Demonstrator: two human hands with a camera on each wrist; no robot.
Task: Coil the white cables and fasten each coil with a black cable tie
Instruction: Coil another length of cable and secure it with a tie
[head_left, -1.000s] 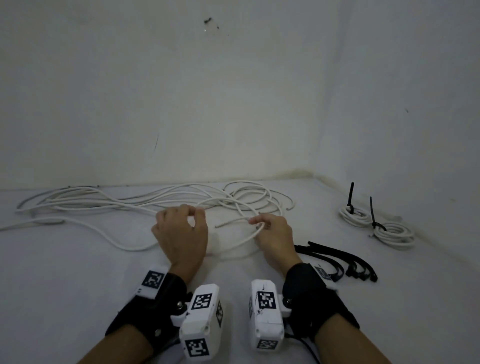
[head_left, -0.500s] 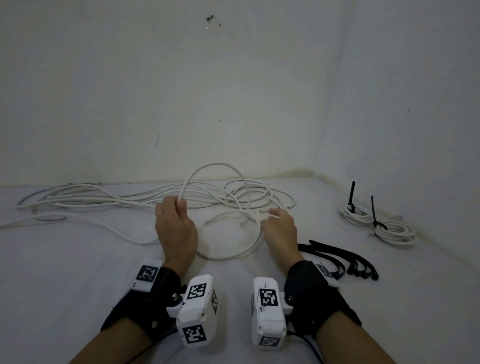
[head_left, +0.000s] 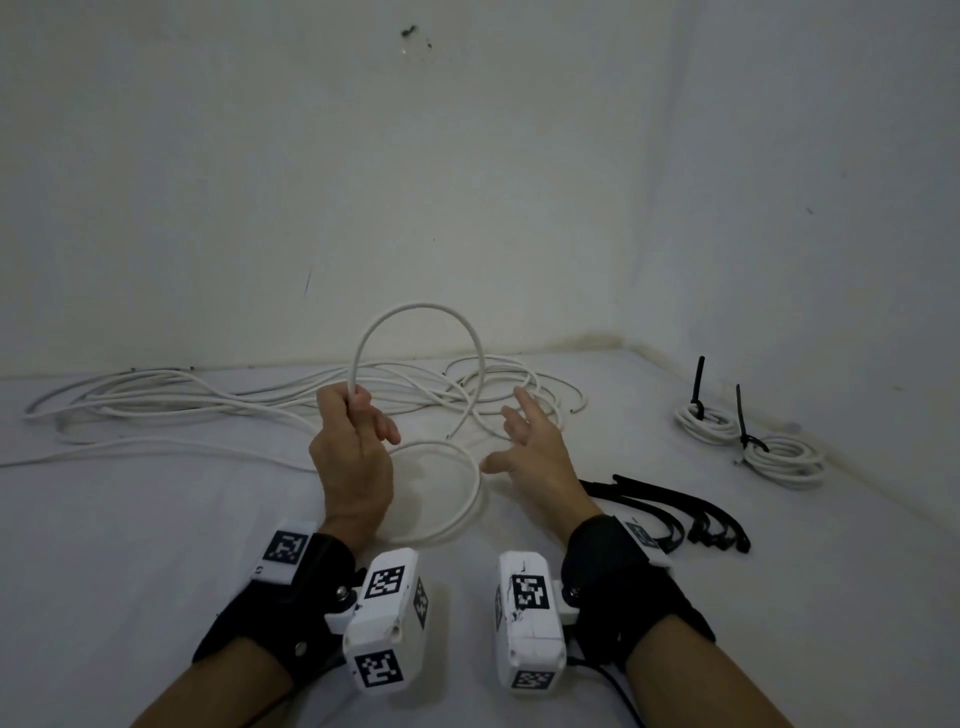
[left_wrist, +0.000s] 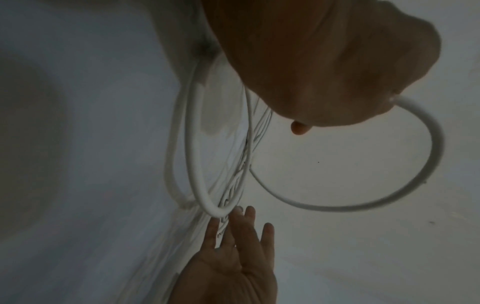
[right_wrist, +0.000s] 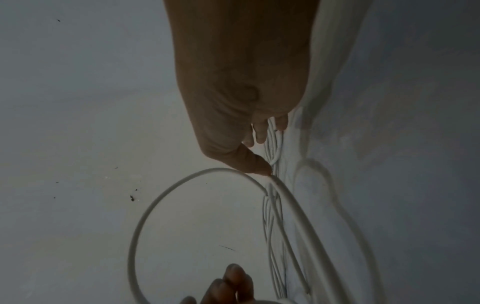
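White surface (head_left: 156, 545) runs to a wall corner. Loose white cables (head_left: 171, 405) sprawl along the far edge, left to centre. One white cable (head_left: 415, 312) is raised in an arch, a second loop lying flat under the hands. Left hand (head_left: 353, 462) grips it, fingers curled round. Right hand (head_left: 535, 452) hovers just beside, fingers spread, holding nothing. Two tied coils (head_left: 779, 457) far right; black cable ties (head_left: 675, 514) near the right wrist
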